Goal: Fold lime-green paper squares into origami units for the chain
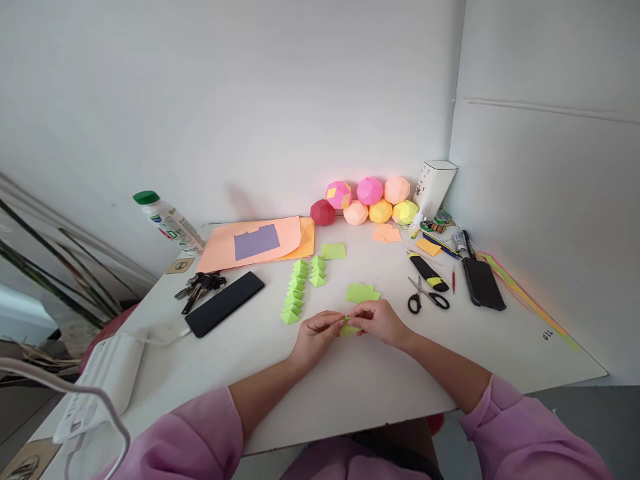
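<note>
Over the middle of the table, my left hand (317, 335) and my right hand (379, 321) meet, pinching a small piece of green paper (349, 330) between their fingertips. Fingers cover much of it, so its exact shape is hard to make out. Just beyond them lie several flat green paper pieces (362, 293). To the left, folded green paper pyramids (292, 313) stand in a long row, with a shorter row of pyramids (317, 275) beside it. Another flat green sheet (334, 251) lies behind these rows.
Several faceted paper balls (370, 191) are stacked against the wall. Scissors (421, 298), a box cutter (427, 272) and a phone (483, 283) lie right. Left are a long black device (225, 304), keys (203, 287), coloured sheets (220, 245), a bottle (173, 227) and a power strip (107, 380).
</note>
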`<act>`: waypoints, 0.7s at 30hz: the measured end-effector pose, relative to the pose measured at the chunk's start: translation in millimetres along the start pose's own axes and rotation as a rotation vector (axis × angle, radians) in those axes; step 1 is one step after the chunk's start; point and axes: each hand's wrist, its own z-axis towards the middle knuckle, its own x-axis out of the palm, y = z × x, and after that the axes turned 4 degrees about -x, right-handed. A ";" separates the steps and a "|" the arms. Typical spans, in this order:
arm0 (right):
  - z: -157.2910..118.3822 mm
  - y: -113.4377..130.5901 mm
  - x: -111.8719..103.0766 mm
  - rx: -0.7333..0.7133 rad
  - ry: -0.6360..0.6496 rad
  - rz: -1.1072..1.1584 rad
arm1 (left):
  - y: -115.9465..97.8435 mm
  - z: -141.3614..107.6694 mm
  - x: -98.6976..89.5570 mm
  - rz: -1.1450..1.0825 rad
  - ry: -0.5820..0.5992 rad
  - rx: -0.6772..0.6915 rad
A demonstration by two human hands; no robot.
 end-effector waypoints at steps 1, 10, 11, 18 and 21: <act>0.0 0.2 0.0 0.003 -0.001 0.006 | -0.9 -0.2 0.3 -0.005 0.002 -0.004; -0.4 0.7 -0.6 -0.048 -0.009 -0.049 | -5.4 -1.1 3.5 -0.021 -0.007 -0.014; -0.3 0.7 -0.6 -0.052 -0.006 -0.052 | -5.1 -0.9 3.3 -0.021 -0.007 -0.013; -0.6 1.2 -0.4 -0.075 0.027 -0.103 | -4.2 -1.5 2.0 -0.013 0.043 -0.060; -1.7 2.1 -0.1 -0.136 0.040 -0.203 | -4.9 -2.8 2.7 0.044 0.078 -0.110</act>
